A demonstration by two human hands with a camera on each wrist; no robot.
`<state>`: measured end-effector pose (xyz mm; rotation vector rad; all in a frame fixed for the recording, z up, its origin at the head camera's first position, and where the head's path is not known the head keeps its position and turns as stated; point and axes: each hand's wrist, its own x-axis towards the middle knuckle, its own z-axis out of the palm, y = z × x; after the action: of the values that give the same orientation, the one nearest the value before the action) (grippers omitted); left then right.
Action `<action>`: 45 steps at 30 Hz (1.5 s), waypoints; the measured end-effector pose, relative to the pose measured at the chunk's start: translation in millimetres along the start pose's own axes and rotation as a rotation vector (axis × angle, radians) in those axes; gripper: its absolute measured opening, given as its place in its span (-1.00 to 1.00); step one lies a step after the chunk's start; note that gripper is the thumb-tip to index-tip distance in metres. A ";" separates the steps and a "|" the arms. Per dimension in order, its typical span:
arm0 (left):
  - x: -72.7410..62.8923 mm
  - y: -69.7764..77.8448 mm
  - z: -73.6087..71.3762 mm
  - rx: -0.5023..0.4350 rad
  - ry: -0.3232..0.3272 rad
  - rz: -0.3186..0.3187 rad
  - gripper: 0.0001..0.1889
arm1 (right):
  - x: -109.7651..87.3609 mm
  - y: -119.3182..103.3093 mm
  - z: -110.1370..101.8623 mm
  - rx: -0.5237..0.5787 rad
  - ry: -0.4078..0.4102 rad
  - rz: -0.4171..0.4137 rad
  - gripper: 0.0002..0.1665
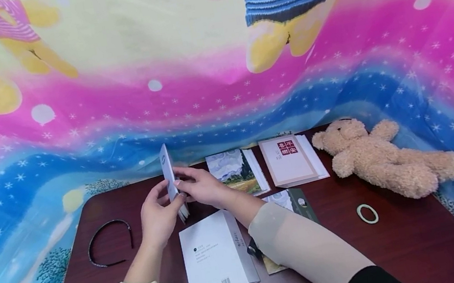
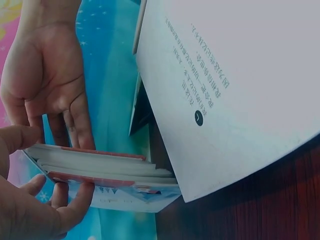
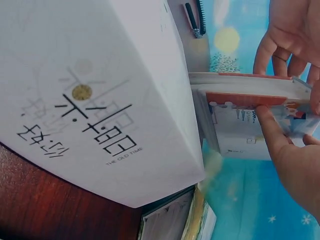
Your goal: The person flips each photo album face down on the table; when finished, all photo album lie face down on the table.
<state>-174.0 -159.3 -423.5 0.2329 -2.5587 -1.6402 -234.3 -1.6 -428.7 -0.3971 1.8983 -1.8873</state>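
Both hands hold a small thick book [image 1: 168, 170] upright between them, behind a large white book. Its cover carries a winter picture, with reddish bands along the edges of the covers [image 3: 245, 99]. My left hand [image 1: 157, 216] grips it from the left, thumb on the near side. From the right, my right hand [image 1: 202, 185] holds it with thumb and fingers; in the right wrist view, its index finger lies along the picture cover. Nearest to both wrists is the large white book [image 1: 214, 257], with small print and a barcode on its back.
Behind the hands lie a landscape-painting book [image 1: 231, 168] and a book with red characters [image 1: 288, 159]. Partly under my right forearm is another painted book [image 1: 303, 203]. A black headband [image 1: 91, 242] lies left; a pale green ring [image 1: 360, 213] and teddy bear [image 1: 382, 161] lie right.
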 end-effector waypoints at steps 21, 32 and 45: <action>5.7 -12.4 13.8 -0.016 -0.085 0.011 -0.20 | -4.3 2.3 -8.2 0.007 0.078 -0.018 -0.32; 7.2 -21.5 16.0 0.031 -0.130 0.039 -0.18 | -3.5 4.5 -10.3 0.027 0.108 -0.001 -0.36; 6.1 -33.5 12.9 0.239 -0.128 0.016 -0.07 | -3.5 19.5 -13.6 0.065 0.099 0.040 -0.38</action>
<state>-179.5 -162.5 -459.4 0.1274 -2.8445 -1.3841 -236.1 12.5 -448.0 -0.2475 1.8863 -1.9700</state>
